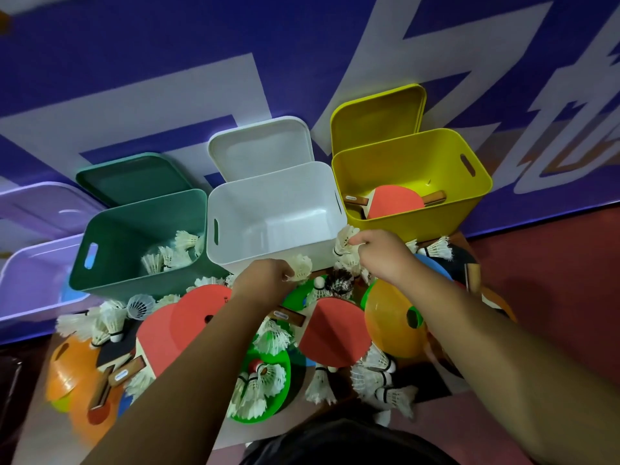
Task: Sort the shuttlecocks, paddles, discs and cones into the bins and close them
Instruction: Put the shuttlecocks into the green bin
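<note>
Pinching a white feather shuttlecock (pixel 345 241) by its skirt, the right grip (pixel 382 253) sits at the near corner where the white plastic bin (pixel 271 203) meets the yellow plastic bin (pixel 412 162); fingers curled onto the feathers. The left grip (pixel 265 280) holds a second white feather shuttlecock (pixel 301 268), fingers curled round it, just in front of the white bin's near wall.

Surface: brown counter (pixel 432 392). Four open bins in a row at its far side, including a green plastic bin (pixel 110 250) and a pale purple plastic bin (pixel 27 280); lids lean behind them against a blue-purple wall with white pattern (pixel 167 62). Red floor (pixel 553 263) to the right. The green bin holds white shuttlecocks (pixel 174 253); the yellow bin holds a red-faced paddle (pixel 394 201).

Both held shuttlecocks: skirts fanned, off-white; cork ends cannot be made out. More shuttlecocks, a red wooden-handled paddle (pixel 327 333), an orange domed cone (pixel 392 317) and a green flat disc (pixel 283 394) lie loose nearby.
</note>
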